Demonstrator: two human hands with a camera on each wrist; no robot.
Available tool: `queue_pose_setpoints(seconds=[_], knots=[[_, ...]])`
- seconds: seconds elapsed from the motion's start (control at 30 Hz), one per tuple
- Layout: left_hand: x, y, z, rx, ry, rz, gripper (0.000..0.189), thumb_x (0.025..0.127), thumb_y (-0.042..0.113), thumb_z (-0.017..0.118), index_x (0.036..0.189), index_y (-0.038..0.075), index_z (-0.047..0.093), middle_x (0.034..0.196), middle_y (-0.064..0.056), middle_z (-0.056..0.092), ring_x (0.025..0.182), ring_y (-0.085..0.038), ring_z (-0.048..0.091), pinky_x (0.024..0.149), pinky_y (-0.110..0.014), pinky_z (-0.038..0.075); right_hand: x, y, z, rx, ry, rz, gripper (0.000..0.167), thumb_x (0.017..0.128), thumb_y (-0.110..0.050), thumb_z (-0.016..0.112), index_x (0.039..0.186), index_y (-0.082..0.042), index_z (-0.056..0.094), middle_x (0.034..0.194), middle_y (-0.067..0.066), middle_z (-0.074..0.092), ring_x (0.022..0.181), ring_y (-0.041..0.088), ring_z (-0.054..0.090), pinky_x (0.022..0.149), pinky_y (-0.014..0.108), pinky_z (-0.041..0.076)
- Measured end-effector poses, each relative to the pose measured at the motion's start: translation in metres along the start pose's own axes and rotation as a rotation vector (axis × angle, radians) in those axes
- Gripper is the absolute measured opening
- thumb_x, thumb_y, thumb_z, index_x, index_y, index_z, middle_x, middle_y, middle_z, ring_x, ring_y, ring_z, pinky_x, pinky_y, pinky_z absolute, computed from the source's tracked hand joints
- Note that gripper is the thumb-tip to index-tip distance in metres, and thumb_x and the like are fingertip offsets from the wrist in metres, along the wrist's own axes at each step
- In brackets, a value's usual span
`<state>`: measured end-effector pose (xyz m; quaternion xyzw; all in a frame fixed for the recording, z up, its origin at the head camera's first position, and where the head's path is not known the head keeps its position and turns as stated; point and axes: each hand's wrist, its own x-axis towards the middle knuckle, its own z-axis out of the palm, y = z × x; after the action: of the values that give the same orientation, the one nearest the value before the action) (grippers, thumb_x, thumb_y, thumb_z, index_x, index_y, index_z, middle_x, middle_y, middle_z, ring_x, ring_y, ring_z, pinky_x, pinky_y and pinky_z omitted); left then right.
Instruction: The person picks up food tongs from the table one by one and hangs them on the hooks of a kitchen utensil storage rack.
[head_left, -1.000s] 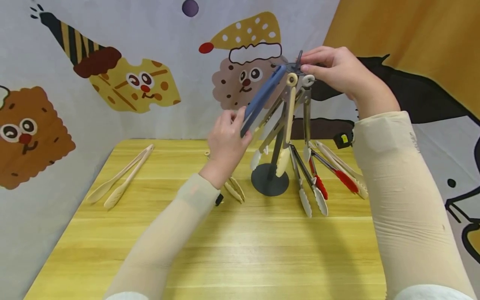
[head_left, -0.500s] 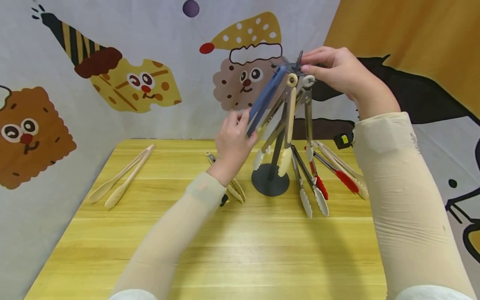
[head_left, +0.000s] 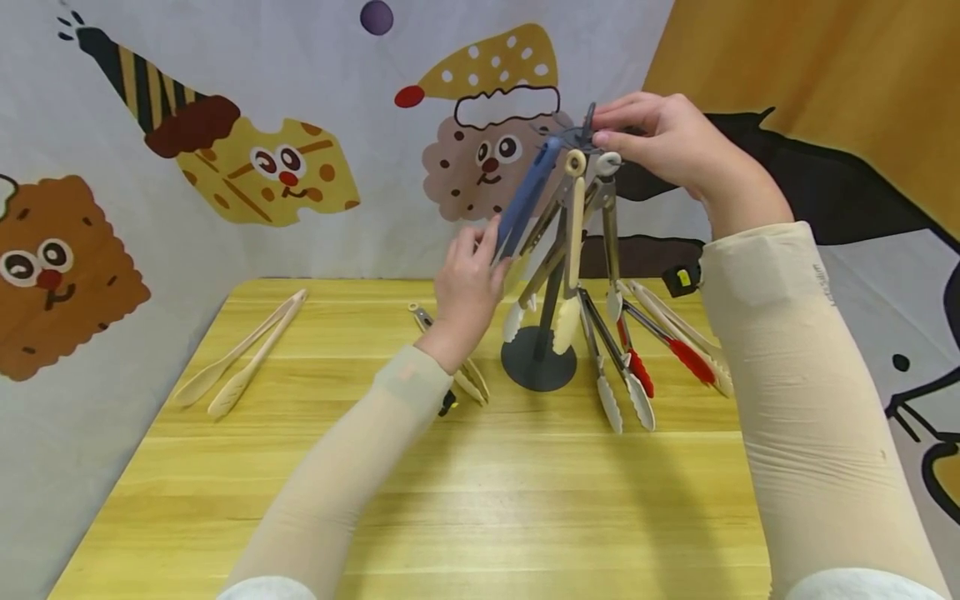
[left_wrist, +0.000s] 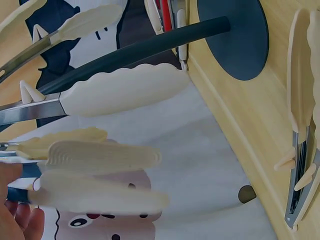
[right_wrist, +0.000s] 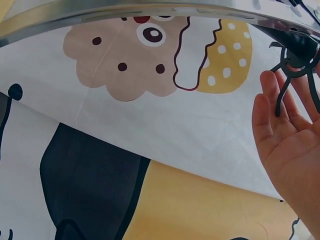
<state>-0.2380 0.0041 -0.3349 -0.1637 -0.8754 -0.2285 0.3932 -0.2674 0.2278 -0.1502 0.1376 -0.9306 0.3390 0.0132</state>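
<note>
My left hand [head_left: 468,287] grips blue-handled tongs [head_left: 528,196] near the lower end of the handles. Their upper end reaches the hooked top [head_left: 573,137] of a dark rotating stand; whether it sits on a hook I cannot tell. Pale tips [left_wrist: 105,192] of these tongs show beyond the fingers in the left wrist view. My right hand [head_left: 678,154] holds the stand's top at its right side, thumb below the fingers. Cream-handled tongs [head_left: 576,225] and grey-ringed tongs [head_left: 611,217] hang from the stand, along with white-tipped tongs [left_wrist: 125,92].
The stand's round base [head_left: 538,371] rests on the wooden table [head_left: 525,500]. Beige tongs [head_left: 247,358] lie at left and metal tongs [head_left: 471,382] behind my left forearm. White-tipped tongs [head_left: 618,367], red-tipped tongs [head_left: 690,362] and pale tongs [head_left: 675,321] lie at right.
My left hand has moved slightly right and toward the stand with the blue-handled tongs, whose handles look closer together. My right hand stays at the stand's top.
</note>
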Motion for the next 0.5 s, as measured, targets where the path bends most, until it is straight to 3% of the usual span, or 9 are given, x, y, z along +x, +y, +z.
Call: queue_pose_setpoints(seconds=[0.27, 0.5], knots=[[-0.0008, 0.0002, -0.0007, -0.062, -0.094, 0.008, 0.052, 0.093, 0.021, 0.061, 0.141, 0.011, 0.045, 0.109, -0.01, 0.055, 0.094, -0.022, 0.056, 0.071, -0.029, 0.05, -0.0003, -0.001, 0.0006, 0.0, 0.002, 0.007, 0.046, 0.095, -0.037, 0.053, 0.135, -0.015, 0.054, 0.144, 0.0, 0.04, 0.133, 0.021, 0.033, 0.113, 0.045, 0.026], [0.0, -0.0003, -0.0021, -0.055, -0.096, 0.005, 0.053, 0.093, 0.023, 0.061, 0.142, 0.013, 0.045, 0.108, -0.009, 0.055, 0.091, -0.021, 0.057, 0.068, -0.029, 0.05, -0.0001, 0.0003, 0.0012, 0.022, 0.003, -0.002, 0.045, 0.095, -0.036, 0.054, 0.134, -0.015, 0.056, 0.143, 0.0, 0.041, 0.134, 0.021, 0.033, 0.114, 0.044, 0.025]])
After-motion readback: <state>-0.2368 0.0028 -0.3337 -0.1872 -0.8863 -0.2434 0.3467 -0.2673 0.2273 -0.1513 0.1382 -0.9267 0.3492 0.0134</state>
